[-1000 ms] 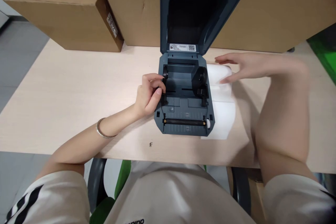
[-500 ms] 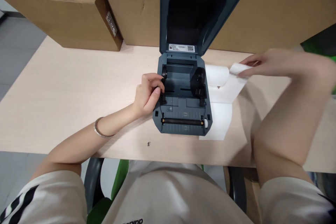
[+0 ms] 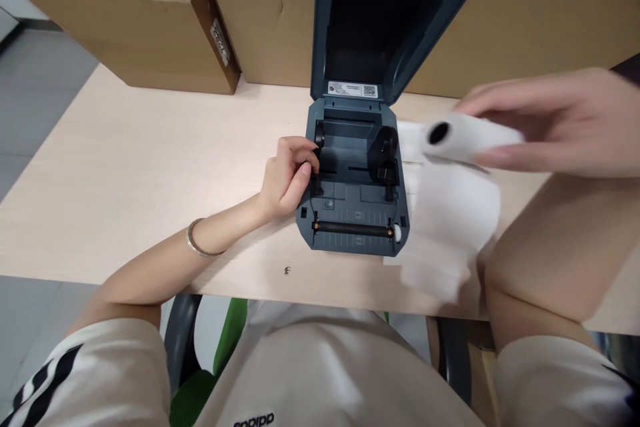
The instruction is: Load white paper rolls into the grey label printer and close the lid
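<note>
A dark blue-grey label printer (image 3: 350, 203) stands on the table with its lid (image 3: 390, 13) swung up, its roll compartment exposed. My left hand (image 3: 290, 177) curls over the printer's left edge, fingertips by the left black roll holder (image 3: 319, 137); the exact contact is hidden. To the right of the printer, my right hand (image 3: 555, 120) grips a small white paper roll (image 3: 470, 137) between thumb and fingers, above the table. Its dark core opening faces left. A loose strip of paper (image 3: 450, 213) hangs from the roll, slightly blurred.
More white paper (image 3: 410, 137) lies on the table (image 3: 165, 160) just right of the printer. A flat cardboard box (image 3: 125, 33) leans at the back left, and large cardboard (image 3: 525, 27) stands behind the printer. The table's front edge runs close to my body.
My right hand has lifted the paper roll off the table and brought it nearer the camera, its strip trailing below. My left hand keeps its place on the printer.
</note>
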Available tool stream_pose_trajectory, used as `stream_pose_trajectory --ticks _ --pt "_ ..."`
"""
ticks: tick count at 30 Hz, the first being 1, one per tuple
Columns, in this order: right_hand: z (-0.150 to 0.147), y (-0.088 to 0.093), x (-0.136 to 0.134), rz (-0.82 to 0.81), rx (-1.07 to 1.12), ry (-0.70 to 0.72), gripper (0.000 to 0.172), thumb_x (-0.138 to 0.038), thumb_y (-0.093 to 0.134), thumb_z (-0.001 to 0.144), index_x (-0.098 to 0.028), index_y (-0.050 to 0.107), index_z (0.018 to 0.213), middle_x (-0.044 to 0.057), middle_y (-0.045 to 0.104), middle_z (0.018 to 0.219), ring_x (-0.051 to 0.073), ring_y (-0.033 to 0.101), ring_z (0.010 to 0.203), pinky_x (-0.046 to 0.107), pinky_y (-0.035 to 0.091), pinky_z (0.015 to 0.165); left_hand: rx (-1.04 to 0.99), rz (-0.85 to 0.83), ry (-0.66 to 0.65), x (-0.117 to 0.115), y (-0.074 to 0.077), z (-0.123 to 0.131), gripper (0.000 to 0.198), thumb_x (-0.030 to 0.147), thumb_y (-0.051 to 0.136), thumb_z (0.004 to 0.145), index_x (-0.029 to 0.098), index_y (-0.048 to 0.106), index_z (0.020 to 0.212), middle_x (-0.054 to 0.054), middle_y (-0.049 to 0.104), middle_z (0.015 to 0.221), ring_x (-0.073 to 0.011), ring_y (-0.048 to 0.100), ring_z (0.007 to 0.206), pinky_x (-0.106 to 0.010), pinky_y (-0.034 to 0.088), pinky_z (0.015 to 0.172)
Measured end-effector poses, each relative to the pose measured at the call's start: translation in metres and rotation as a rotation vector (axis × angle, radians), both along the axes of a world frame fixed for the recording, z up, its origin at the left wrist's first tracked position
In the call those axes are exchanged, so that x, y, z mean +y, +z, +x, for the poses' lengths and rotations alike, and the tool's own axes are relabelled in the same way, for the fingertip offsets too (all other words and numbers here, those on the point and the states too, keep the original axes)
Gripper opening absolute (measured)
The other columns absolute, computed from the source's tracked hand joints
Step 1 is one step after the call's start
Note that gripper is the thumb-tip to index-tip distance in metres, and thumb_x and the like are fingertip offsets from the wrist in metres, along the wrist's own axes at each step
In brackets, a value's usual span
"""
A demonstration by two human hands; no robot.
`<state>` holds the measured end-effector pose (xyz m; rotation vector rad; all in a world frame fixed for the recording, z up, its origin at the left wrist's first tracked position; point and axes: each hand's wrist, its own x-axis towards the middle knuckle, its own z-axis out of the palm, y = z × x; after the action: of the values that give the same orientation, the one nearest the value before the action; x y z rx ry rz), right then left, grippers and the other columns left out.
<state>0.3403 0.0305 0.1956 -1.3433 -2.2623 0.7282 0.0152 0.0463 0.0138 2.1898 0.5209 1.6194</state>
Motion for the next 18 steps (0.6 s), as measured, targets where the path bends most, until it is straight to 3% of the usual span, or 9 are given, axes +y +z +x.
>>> stream_pose_trajectory --ticks 2,4,7,10,13,16,18 --pt "-0.026 -0.011 0.014 -0.001 0.025 0.078 0.047 -0.062 0.083 0.091 -0.026 0.086 0.121 0.006 0.084 0.117 0.026 0.078 0.105 0.046 0.063 0.096 0.004 0.0 0.002 0.0 0.001 0.0 0.031 0.041 0.046 0.118 0.029 0.05 0.146 0.004 0.066 0.083 -0.0138 0.064 0.063 -0.029 0.048 0.06" --pt "-0.047 -0.028 0.025 0.072 -0.015 0.094 0.039 -0.047 0.078 0.097 -0.025 0.082 0.128 0.008 0.083 0.128 0.031 0.077 0.118 0.057 0.058 0.113 0.002 -0.005 -0.001 -0.001 0.002 0.0 0.03 0.041 0.046 0.118 0.029 0.049 0.145 0.004 0.066 0.084 -0.0132 0.061 0.061 -0.029 0.047 0.059" --pt "-0.065 -0.059 0.036 0.255 -0.14 0.114 0.033 -0.037 0.07 0.101 -0.027 0.081 0.13 0.008 0.083 0.128 0.036 0.075 0.127 0.073 0.035 0.135 -0.01 -0.006 -0.002 -0.001 0.002 0.001 0.029 0.04 0.047 0.118 0.028 0.05 0.144 0.005 0.066 0.083 -0.0125 0.06 0.06 -0.028 0.046 0.059" --pt "-0.069 -0.076 0.039 0.369 -0.22 0.086 0.042 -0.034 0.064 0.104 -0.025 0.077 0.143 0.012 0.081 0.138 0.039 0.07 0.14 0.076 0.024 0.139 -0.022 -0.005 0.002 -0.002 0.002 0.002 0.028 0.04 0.047 0.118 0.028 0.051 0.143 0.005 0.066 0.082 -0.0126 0.06 0.06 -0.028 0.046 0.06" --pt "-0.067 -0.067 0.031 0.355 -0.213 0.115 0.041 -0.037 0.055 0.11 -0.025 0.077 0.143 0.011 0.079 0.142 0.037 0.07 0.14 0.073 0.029 0.139 -0.02 -0.032 -0.003 -0.002 0.0 0.002 0.03 0.043 0.048 0.118 0.029 0.051 0.144 0.004 0.068 0.085 -0.0139 0.063 0.063 -0.029 0.046 0.06" --pt "-0.069 -0.045 0.013 0.229 -0.136 0.215 0.048 -0.041 0.037 0.118 -0.028 0.082 0.121 0.005 0.084 0.122 0.03 0.077 0.124 0.06 0.043 0.133 -0.03 -0.044 -0.014 -0.002 -0.003 0.002 0.032 0.044 0.048 0.118 0.031 0.049 0.147 0.003 0.071 0.088 -0.0152 0.065 0.066 -0.03 0.046 0.06" --pt "-0.072 -0.034 -0.002 0.162 -0.084 0.284 0.05 -0.052 0.038 0.119 -0.028 0.081 0.114 0.003 0.085 0.113 0.027 0.079 0.114 0.051 0.054 0.119 -0.039 -0.035 -0.024 -0.001 -0.004 0.002 0.033 0.044 0.049 0.118 0.03 0.049 0.147 0.002 0.071 0.089 -0.0156 0.066 0.067 -0.03 0.046 0.061"
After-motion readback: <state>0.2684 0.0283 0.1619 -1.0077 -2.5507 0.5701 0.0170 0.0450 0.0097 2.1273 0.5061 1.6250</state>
